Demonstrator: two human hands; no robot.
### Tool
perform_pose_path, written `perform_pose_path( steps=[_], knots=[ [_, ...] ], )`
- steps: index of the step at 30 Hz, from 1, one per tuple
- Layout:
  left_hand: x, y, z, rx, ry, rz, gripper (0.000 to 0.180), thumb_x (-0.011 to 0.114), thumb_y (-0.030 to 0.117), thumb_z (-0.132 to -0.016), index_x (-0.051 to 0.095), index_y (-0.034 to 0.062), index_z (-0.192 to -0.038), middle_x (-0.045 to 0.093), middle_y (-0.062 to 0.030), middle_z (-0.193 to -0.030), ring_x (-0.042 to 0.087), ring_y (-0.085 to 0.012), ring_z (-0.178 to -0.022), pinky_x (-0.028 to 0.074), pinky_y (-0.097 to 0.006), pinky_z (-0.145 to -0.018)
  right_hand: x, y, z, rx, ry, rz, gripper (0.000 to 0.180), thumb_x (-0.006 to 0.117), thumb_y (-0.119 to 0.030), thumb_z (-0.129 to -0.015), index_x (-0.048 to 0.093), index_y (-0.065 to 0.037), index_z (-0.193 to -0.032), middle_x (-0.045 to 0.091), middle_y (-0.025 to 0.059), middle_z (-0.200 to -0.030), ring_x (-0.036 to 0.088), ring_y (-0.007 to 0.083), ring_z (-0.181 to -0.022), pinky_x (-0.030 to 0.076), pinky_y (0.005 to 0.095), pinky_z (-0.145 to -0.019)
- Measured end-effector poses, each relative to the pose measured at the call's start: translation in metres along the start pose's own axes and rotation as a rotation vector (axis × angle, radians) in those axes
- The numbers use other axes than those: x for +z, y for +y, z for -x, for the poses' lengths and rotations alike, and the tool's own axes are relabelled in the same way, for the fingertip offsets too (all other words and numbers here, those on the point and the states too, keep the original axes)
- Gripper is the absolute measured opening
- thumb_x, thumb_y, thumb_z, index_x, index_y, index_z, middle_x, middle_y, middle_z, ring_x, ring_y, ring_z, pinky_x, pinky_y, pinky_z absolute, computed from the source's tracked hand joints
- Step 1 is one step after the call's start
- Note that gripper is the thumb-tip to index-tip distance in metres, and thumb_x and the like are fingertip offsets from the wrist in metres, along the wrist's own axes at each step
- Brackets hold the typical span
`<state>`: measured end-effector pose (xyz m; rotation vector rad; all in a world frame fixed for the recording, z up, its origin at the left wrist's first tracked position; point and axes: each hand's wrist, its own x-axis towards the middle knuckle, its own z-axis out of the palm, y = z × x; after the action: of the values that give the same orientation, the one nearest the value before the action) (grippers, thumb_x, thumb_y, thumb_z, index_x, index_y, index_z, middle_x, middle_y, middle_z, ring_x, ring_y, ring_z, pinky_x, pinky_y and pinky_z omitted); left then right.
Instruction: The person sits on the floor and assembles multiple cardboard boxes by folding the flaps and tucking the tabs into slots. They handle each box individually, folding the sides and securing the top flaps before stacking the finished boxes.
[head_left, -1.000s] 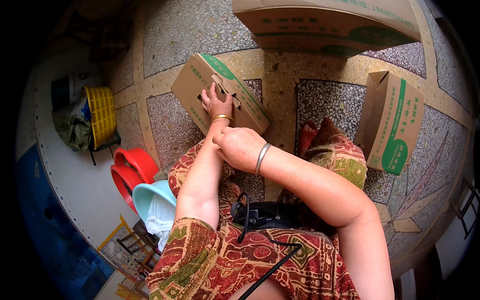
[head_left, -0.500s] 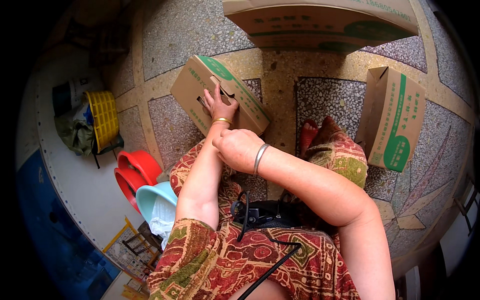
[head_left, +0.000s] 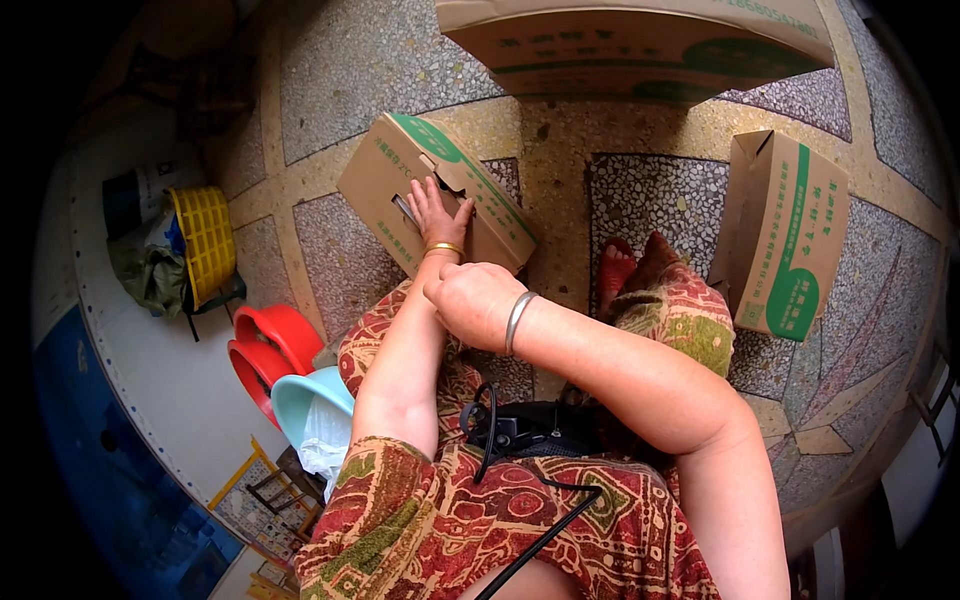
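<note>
My left hand (head_left: 436, 217), with a gold bangle at its wrist, lies open on the top of a tilted brown cardboard box (head_left: 379, 193) with green print. Its spread fingers rest between a dark slot and a torn-looking opening in the cardboard. Across the left forearm, just below that wrist, my right hand (head_left: 474, 306) presses with its fingers curled in. A silver bangle circles the right wrist. The right fingertips are hidden, and I cannot make out whether they hold anything. The box stands on the floor just beyond my left knee.
A large carton (head_left: 600, 60) stands beyond, and another printed carton (head_left: 798, 235) is at the right. To the left are a yellow basket (head_left: 205, 245), red basins (head_left: 278, 335) and a light blue basin (head_left: 300, 395) with a plastic bag (head_left: 325, 435). My bare-toed foot (head_left: 615, 270) is near the middle.
My left hand's raised fingers have come down flatter on the box, and the thumb has shifted slightly. The right hand stays curled at the left forearm.
</note>
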<state>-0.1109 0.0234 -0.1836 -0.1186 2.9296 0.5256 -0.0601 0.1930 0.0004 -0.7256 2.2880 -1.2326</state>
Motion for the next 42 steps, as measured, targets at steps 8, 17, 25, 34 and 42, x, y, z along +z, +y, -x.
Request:
perform_pose_path(
  steps=[8,17,25,34,42],
  knots=[
    [-0.016,0.013,-0.002,-0.050,-0.172,-0.136,0.093,0.065,0.049,-0.069,0.019,0.0068,-0.138,0.004,-0.0195,-0.144,0.004,-0.0378,-0.132,0.013,-0.040,-0.107,0.008,0.006,-0.007,0.035,-0.038,0.043,0.016,0.054,-0.017,-0.076,0.059,-0.002,-0.081,0.060,0.0152,-0.080,0.060,0.0306,-0.077,0.049,0.0385,-0.070],
    [-0.068,-0.002,-0.017,0.130,-0.424,-0.148,0.072,0.066,0.026,-0.072,0.031,0.0201,-0.135,0.014,-0.0230,-0.141,0.020,-0.0403,-0.128,0.023,-0.041,-0.104,0.017,0.032,-0.035,0.180,0.041,0.071,0.017,0.054,-0.014,-0.076,0.059,-0.006,-0.090,0.059,0.0144,-0.086,0.058,0.0306,-0.083,0.048,0.0386,-0.074],
    [-0.070,0.012,-0.021,0.107,-0.390,-0.236,0.048,0.059,0.013,-0.075,0.050,0.0255,-0.121,0.023,-0.0199,-0.138,0.031,-0.0385,-0.121,0.031,-0.040,-0.100,0.030,0.121,-0.085,0.361,0.208,0.081,0.035,0.048,-0.005,-0.077,0.055,-0.015,-0.110,0.051,0.0159,-0.114,0.052,0.0336,-0.101,0.045,0.0382,-0.084],
    [-0.074,0.013,-0.025,0.106,-0.446,-0.261,0.047,0.057,0.009,-0.074,0.051,0.0235,-0.118,0.025,-0.0203,-0.137,0.034,-0.0397,-0.119,0.035,-0.040,-0.098,0.065,0.151,-0.102,0.117,0.255,0.010,0.043,0.048,0.000,-0.074,0.054,-0.016,-0.113,0.050,0.0098,-0.119,0.050,0.0293,-0.106,0.043,0.0339,-0.087],
    [-0.079,0.014,-0.030,0.097,-0.456,-0.258,0.049,0.057,0.006,-0.071,0.052,0.0259,-0.116,0.030,-0.0192,-0.132,0.037,-0.0402,-0.115,0.037,-0.041,-0.096,0.057,0.145,-0.105,0.204,0.261,-0.240,0.038,0.045,0.000,-0.075,0.057,-0.013,-0.109,0.055,0.0084,-0.111,0.054,0.0260,-0.101,0.043,0.0322,-0.085]
  ],
)
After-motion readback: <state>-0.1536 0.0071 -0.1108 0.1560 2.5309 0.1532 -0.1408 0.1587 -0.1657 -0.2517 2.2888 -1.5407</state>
